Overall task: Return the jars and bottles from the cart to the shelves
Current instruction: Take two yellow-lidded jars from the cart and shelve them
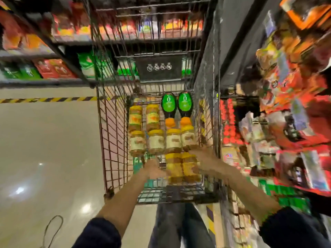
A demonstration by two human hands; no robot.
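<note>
The wire cart holds several yellow-lidded jars lying on their sides and two dark bottles with green labels and orange caps at its far end. A row of white-labelled jars lies across the middle, with two amber jars nearer to me. Both my hands reach down into the cart. My left hand is beside the near amber jars, its fingers lost in blur. My right hand stretches its fingers toward the rightmost white-labelled jar and seems to touch its base.
Shelves of packaged goods stand close on the right of the cart, and more shelves run across the far side. Pale shiny floor with a yellow-black tape line lies to the left. A cord loop lies on the floor near my left elbow.
</note>
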